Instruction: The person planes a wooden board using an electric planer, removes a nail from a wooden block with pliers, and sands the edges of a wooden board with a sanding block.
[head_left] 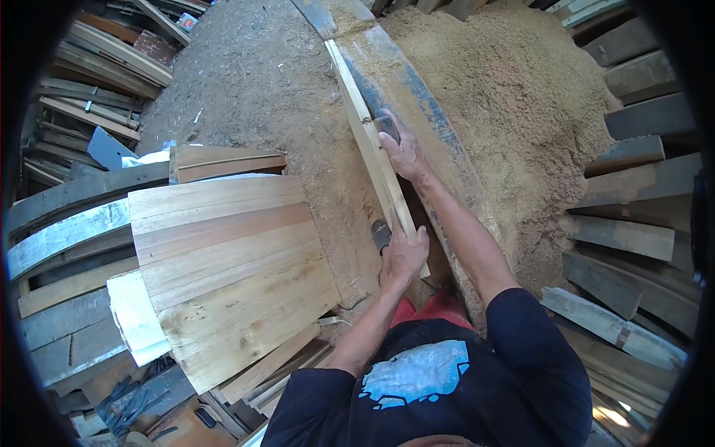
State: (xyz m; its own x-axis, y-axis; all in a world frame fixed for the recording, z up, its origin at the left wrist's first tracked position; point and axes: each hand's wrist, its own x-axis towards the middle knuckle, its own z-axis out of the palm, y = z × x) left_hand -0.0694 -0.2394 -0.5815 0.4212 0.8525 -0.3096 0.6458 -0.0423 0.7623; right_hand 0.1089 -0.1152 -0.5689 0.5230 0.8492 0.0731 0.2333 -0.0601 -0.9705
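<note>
gripping a long plank (378,164), close to its near end, between thumb and fingers of the left hand (406,253). holding with curled fingers of the right hand (403,153) a dark block (386,126) at the plank, placed along the worn blue bench (434,123).

The plank (372,156) is matt wood, the panel (238,257) smooth, knotty wood, the shirt (484,387) matt cloth, the sawdust (506,97) rough and grainy.

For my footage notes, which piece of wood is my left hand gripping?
The long, narrow pale board: your left hand grips it near its lower end; the wide panel and stacked boards lie untouched.
</note>
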